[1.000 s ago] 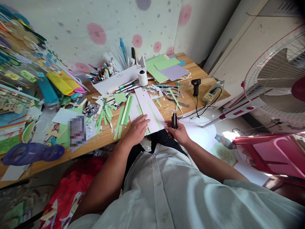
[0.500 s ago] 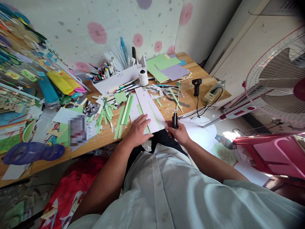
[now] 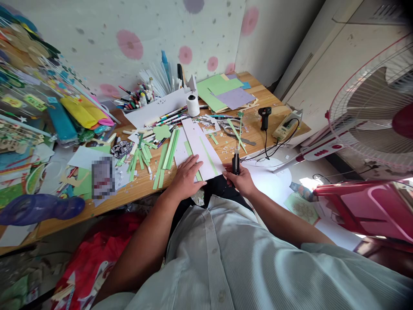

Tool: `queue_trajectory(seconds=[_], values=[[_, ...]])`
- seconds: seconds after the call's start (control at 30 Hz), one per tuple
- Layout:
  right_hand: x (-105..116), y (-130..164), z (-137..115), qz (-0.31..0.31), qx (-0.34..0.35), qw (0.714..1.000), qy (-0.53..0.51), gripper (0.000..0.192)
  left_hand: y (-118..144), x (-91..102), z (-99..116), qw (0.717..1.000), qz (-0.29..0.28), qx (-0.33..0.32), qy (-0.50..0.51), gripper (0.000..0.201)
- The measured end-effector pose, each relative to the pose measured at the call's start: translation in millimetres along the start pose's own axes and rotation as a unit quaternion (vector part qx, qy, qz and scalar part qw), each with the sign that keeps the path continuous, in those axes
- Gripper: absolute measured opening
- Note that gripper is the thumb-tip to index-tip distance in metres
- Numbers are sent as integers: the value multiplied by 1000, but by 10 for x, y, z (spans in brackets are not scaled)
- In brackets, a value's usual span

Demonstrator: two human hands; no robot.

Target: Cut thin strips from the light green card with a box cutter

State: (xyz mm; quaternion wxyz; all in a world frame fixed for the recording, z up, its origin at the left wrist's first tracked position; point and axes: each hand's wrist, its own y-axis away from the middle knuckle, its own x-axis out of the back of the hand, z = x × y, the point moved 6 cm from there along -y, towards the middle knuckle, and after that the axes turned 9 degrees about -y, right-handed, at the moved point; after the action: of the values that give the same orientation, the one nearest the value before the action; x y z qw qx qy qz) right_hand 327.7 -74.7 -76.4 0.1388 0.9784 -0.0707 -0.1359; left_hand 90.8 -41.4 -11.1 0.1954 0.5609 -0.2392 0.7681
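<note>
My left hand [image 3: 186, 174] lies with its fingers stretched out on a white card strip [image 3: 193, 137] and the white sheet [image 3: 206, 150] around it. A thin green paper strip [image 3: 209, 156] rests on the sheet to the right, and another shows by my left fingers. My right hand [image 3: 241, 180] is closed around a black utility knife [image 3: 236, 163], its blade end pointing up and away from me. The right fingertips are at the sheet's near right corner; whether they pinch it I cannot tell. Cut green strips [image 3: 171, 150] lie left of the sheet.
Scissors [image 3: 230, 129] and paper scraps lie beyond the sheet. A white thread spool [image 3: 192, 105] stands near a box of pens [image 3: 142, 98]. Coloured paper [image 3: 237, 98] is stacked at the back. A glue gun [image 3: 265, 117] and its cord are at the right, near a fan [image 3: 371, 103].
The whole view has shifted slightly to the left. Both hands, the sheet and the knife keep nearly the same positions relative to each other.
</note>
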Motion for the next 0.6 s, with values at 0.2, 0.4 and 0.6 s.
queue_trajectory(seconds=[0.2,0.4,0.6], values=[[-1,5,-3,2,3,1000,3,58,10,-7,-11,1000,-1,-3,-3,78],[-62,39,-30,-57,14,998,22,62,13,-4,-26,1000,-17,-11,-15,78],[-111,43,106,-131,12,989,61,65,27,-1,-14,999,-32,-7,-18,80]])
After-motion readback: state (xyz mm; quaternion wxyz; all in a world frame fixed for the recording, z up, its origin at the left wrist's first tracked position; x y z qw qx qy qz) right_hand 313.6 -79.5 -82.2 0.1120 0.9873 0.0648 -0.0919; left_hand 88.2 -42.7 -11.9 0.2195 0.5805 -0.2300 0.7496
